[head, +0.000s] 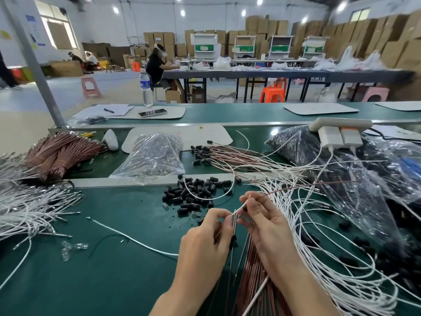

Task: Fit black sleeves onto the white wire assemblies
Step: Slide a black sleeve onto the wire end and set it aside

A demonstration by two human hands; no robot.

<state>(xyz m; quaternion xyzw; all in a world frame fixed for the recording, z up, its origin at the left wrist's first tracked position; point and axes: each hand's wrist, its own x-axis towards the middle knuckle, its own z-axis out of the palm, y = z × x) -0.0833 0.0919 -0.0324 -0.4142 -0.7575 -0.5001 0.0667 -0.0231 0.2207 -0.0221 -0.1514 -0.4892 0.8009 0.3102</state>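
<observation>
Our left hand [205, 238] and right hand [266, 226] meet near the front edge of the green-topped desk [114, 270], right of its middle. The left thumb and forefinger close in a narrow pinch on the tip of a thin white wire [239, 210], whose long axis slants from lower left up to the right. The right fingers curl round a small black plastic sleeve [245, 208], touching the wire just right of that tip, so the right hand is nearer. Whether the sleeve's bore is already over the tip we cannot tell, as the fingers hide it. The loose heap of black sleeves [193, 192] lies beyond the hands, toward the desk's back edge.
</observation>
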